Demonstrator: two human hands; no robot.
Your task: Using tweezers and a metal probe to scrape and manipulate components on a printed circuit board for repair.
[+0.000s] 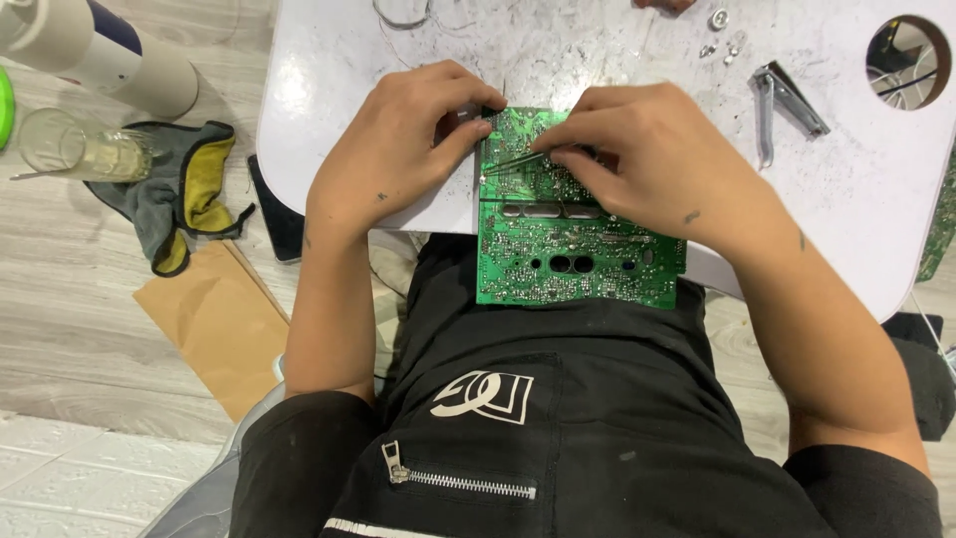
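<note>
Glass jar point(70, 147) beside grey cloth point(179, 189)

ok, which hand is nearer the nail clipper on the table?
Right. The right hand rests on the green circuit board, just left of the nail clipper in the picture. The left hand grips the board's far left edge, farther from the clipper.

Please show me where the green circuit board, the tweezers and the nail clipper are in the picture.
circuit board point(578, 264): head view, on its bare green lower half.
tweezers point(518, 160): head view, on the thin metal tips near the right hand point(647, 159).
nail clipper point(782, 100): head view, on its metal lever.
</note>
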